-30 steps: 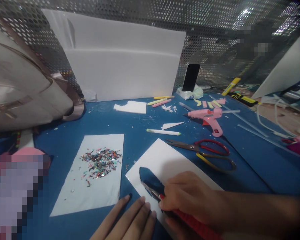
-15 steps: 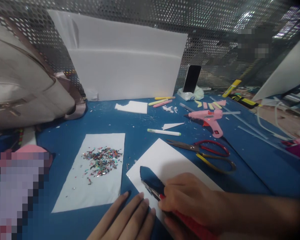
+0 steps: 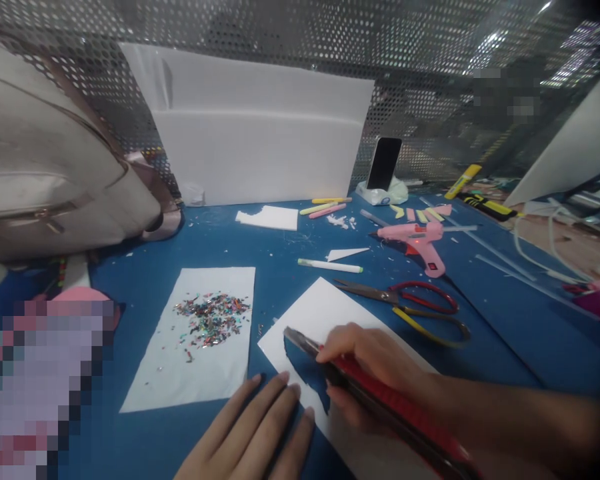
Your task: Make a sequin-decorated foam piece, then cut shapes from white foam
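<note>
My right hand (image 3: 367, 353) is closed round a red-and-black utility knife (image 3: 405, 417), its blade pointing up and left. The blade tip is at the upper left end of a leaf-shaped opening in a white sheet (image 3: 325, 307), and blue table shows through the opening. My left hand (image 3: 253, 430) lies flat with fingers stretched, fingertips at the sheet's lower left edge. Scissors (image 3: 393, 295) with one red and one yellow handle lie open just beyond the sheet. A thin white paper (image 3: 155, 380) with a heap of colourful shiny bits (image 3: 215, 320) lies left of it.
On the blue table (image 3: 220, 243) lie a pink glue gun (image 3: 423, 243), a white marker (image 3: 330, 266), several coloured markers (image 3: 325, 208) and white offcuts (image 3: 280, 218). A phone (image 3: 385, 163) stands behind. A pale bag (image 3: 55, 167) fills the left; a white board (image 3: 260, 153) leans at the back.
My right hand has turned the knife and moved its blade to the upper left end of the opening. My left hand has stayed almost in place. The view has shifted slightly.
</note>
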Tool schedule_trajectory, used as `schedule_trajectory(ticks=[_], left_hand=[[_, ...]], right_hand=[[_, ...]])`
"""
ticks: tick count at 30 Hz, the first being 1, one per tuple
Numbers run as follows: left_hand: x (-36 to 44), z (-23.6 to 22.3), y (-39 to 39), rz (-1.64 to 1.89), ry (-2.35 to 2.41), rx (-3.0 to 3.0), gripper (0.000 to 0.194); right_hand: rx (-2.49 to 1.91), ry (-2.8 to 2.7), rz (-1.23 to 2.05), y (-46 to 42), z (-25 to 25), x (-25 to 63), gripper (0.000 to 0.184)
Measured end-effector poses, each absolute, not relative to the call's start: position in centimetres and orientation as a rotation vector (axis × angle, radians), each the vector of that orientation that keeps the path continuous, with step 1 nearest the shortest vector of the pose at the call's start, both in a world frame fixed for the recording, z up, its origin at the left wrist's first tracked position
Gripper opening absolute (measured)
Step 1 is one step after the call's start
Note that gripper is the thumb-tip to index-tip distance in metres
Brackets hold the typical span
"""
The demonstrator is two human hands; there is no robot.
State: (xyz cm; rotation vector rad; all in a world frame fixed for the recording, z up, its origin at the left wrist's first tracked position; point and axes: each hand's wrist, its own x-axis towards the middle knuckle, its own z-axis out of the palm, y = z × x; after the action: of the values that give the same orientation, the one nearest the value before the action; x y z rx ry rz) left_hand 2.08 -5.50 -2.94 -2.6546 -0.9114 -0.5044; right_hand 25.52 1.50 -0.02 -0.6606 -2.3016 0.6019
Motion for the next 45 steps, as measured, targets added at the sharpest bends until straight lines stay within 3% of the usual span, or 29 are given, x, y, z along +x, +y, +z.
schedule_trajectory(ticks=[10,16,23,27,34,41,45], left_hand=[[2.1,-3.0,-5.5,-0.457,-0.982,-2.615,0.040],[1.4,-2.4,-4.2,-0.384,-0.774,-2.609,0.038],[0.9,-2.9,-3.8,-0.374,-0.872,-2.595,0.051],[0.9,-2.7,-3.5,-0.392,-0.864,-2.660,0.055],[1.9,-2.6,-4.3,-0.478,-1.094,-2.674,0.035],[0.8,-2.2,-3.3,-0.370,-0.856,-2.704,0.053],[1.0,-1.9,-3.5,-0.351,-1.006,-2.685,0.047]], right_hand=[[-0.715,-2.366,0.719,2.7,0.2,24.9,0.030],[-0.724,-2.399,0.696,3.0,0.5,24.9,0.034],[-0.645,-2.420,0.681,3.3,0.4,25.3,0.038],[-0.654,-2.417,0.627,3.5,0.4,25.2,0.034],[-0.640,-2.430,0.485,3.3,0.4,24.6,0.031],[-0.542,-2.575,0.240,2.6,1.0,24.5,0.021],[-0.517,-2.581,0.213,2.4,1.2,24.6,0.021]])
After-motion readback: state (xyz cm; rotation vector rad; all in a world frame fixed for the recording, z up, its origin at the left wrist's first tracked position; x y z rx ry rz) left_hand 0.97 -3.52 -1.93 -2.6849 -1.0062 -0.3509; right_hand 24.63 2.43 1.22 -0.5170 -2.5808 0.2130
